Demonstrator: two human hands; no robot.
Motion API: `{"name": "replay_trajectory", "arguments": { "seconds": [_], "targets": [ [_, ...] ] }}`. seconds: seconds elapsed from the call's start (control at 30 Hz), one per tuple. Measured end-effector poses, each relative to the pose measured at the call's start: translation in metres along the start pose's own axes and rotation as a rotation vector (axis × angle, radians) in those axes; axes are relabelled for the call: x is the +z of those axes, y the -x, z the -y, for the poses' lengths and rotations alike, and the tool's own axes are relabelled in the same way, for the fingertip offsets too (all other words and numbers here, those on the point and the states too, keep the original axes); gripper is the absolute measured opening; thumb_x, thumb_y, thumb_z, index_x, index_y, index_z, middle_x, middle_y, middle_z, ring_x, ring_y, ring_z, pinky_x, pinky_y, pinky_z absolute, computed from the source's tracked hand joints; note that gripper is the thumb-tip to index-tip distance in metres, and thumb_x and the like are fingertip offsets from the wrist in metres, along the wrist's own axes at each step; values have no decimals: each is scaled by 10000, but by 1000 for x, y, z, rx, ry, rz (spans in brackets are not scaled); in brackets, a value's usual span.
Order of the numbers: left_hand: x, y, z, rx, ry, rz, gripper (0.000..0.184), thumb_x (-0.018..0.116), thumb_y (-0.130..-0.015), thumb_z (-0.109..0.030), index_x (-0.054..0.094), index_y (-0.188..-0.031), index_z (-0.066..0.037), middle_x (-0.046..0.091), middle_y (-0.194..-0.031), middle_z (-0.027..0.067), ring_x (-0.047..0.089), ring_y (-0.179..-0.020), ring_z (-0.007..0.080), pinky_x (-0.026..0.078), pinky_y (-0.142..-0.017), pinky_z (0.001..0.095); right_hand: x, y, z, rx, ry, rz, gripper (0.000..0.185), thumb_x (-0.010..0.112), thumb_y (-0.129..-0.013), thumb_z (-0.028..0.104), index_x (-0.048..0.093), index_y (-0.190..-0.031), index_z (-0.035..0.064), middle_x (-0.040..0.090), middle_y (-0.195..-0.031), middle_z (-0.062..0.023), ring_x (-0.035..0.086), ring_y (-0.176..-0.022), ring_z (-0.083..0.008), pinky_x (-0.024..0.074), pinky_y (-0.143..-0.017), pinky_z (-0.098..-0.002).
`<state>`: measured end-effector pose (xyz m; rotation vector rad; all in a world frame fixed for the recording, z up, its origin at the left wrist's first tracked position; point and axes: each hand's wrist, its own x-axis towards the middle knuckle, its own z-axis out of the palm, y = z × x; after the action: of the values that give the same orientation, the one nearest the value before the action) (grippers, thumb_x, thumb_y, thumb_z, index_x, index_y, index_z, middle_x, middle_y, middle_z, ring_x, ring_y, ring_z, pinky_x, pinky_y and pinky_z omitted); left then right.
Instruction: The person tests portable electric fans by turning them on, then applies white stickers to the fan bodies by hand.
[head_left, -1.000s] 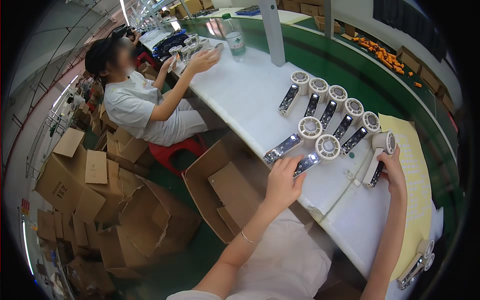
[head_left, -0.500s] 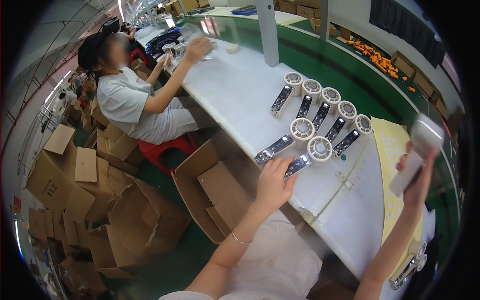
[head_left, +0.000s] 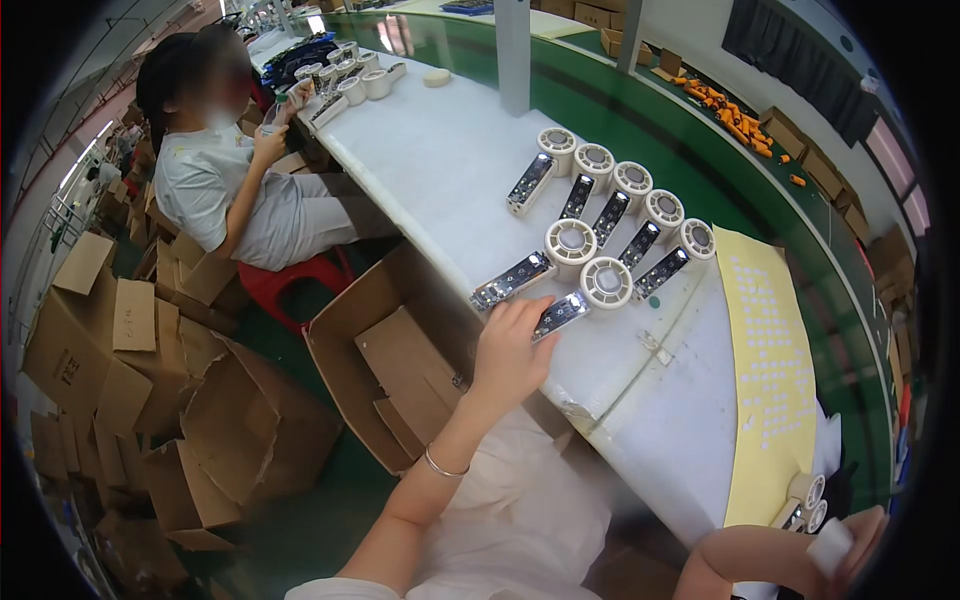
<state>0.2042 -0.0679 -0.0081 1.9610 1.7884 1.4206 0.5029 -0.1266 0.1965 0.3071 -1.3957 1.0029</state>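
My left hand (head_left: 515, 352) is closed around the handle end of a white handheld device (head_left: 606, 284) lying on the table. This device has a round slotted head, and a circuit board shows in its open handle. Another such device (head_left: 571, 242) lies just beyond it, close to my fingertips. At the lower right edge, my right hand (head_left: 862, 548) is closed on a white piece (head_left: 830, 546), smeared by motion, that looks like part of a similar device. Several more of these devices (head_left: 632, 179) form a slanted row farther back.
A yellow sheet (head_left: 745, 400) dotted with small white pieces lies on the table at right, with more devices (head_left: 806, 490) by its lower end. An open cardboard box (head_left: 340, 385) stands left of my lap. A co-worker (head_left: 215, 190) sits farther along the table. Orange parts (head_left: 735, 120) lie beyond.
My right hand has swung down to the lower right edge with the white piece. My left hand keeps its place at the near device. The co-worker's raised hand has come down, and the view has shifted slightly.
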Motion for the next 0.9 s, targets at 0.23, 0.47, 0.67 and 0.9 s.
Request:
{"name": "replay_trajectory", "arguments": {
  "seconds": [0.23,0.47,0.67,0.9],
  "targets": [
    [1,1,-1,18,-17,-16,392,636,-668,-35,536,-1045,2,558,-940,122,509,-820,311,429,-732,367,-13,11,17,-6,-63,66,256,722,-596,-47,590,-765,93,592,-804,8,580,-568,-89,479,-500,-184],
    [0,1,-3,-11,-21,-3,393,639,-668,-42,539,-1046,-2,558,-920,119,515,-828,307,433,-738,366,-42,11,46,174,-381,172,77,544,-719,80,547,-774,26,511,-737,-37,497,-543,-103,406,-513,-176],
    [1,1,-2,-2,-28,-9,383,640,-673,-47,544,-1041,-5,560,-922,119,517,-833,306,433,-742,366,-14,9,38,187,109,16,210,756,-657,98,613,-809,76,547,-850,10,548,-603,-95,445,-548,-205],
    [1,1,-2,-3,-17,-7,389,640,-674,-51,545,-1049,-8,563,-930,121,517,-845,311,430,-756,366,-19,10,41,198,174,130,237,742,-679,112,587,-857,84,536,-890,-2,547,-685,-111,439,-609,-227]
  ]
}}
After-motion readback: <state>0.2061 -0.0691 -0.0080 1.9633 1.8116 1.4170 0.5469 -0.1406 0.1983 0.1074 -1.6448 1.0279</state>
